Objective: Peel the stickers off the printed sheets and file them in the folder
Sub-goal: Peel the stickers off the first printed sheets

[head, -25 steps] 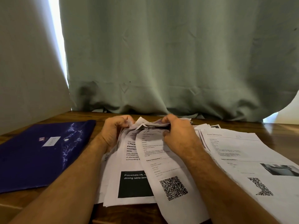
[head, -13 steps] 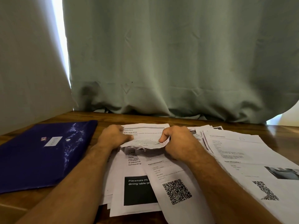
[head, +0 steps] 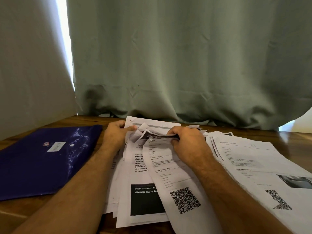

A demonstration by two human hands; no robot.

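— On the wooden table (head: 253, 132), from the head camera, the only view we have: where does the work stand?

— Early, I would judge. The blue folder (head: 42, 159) lies flat and closed, its white snap (head: 72, 145) fastened. Nothing shows that any sheet has gone in.

— And the sheets?

— Just right of the folder sits a loose pile of printed sheets (head: 143, 183), fanned and overlapping. One on top carries a QR code (head: 185, 200); under it is a page with a black block (head: 145, 200) reading "Placemats". Further right of the folder a second spread of sheets (head: 261, 166) reaches the picture's edge.

— The hands?

— Both are at the far end of the pile, apart from each other, with crumpled paper between them. The left hand (head: 116, 134), nearer the folder, pinches the top edge of a page (head: 152, 123) between thumb and fingers. The right hand (head: 187, 141) has its fingers curled round a dark, crumpled strip (head: 158, 136) lifted off the top sheet.

— Is that strip a sticker?

— It looks like one coming away, but it is too creased to be sure.

— What is left?

— Nearly everything, I think: finish this peel, go through the remaining sheets, open the folder and file them.
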